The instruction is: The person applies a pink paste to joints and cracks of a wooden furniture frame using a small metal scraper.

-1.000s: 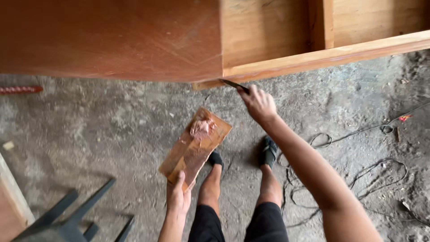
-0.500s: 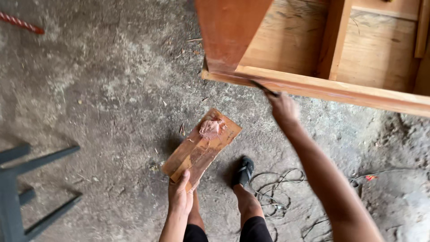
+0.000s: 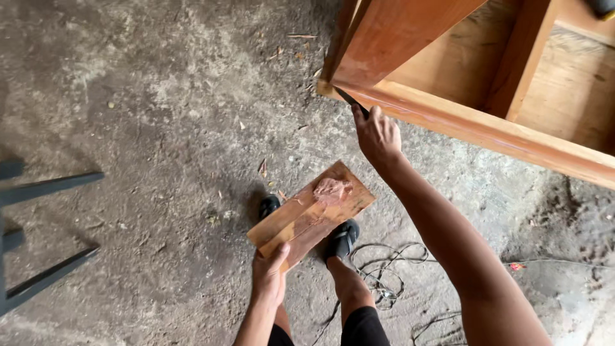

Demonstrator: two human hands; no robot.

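My left hand (image 3: 269, 277) grips the near end of a flat wooden board (image 3: 301, 221) that carries a lump of pinkish-brown filler paste (image 3: 332, 190) near its far end. My right hand (image 3: 378, 136) is closed on a thin dark-bladed tool (image 3: 349, 99), its blade tip pressed against the corner of a reddish-brown wooden cabinet frame (image 3: 461, 125). The board hangs level above my two feet in black shoes (image 3: 343, 238).
The frame's pale unfinished inside and a vertical rail (image 3: 525, 57) fill the upper right. A dark metal stool's legs (image 3: 38, 230) jut in at the left. Thin cables (image 3: 391, 275) lie coiled on the rough concrete floor by my feet.
The view has swung right and closer to the cabinet corner. My right hand has kept the blade on the frame's corner; the left still holds the board.
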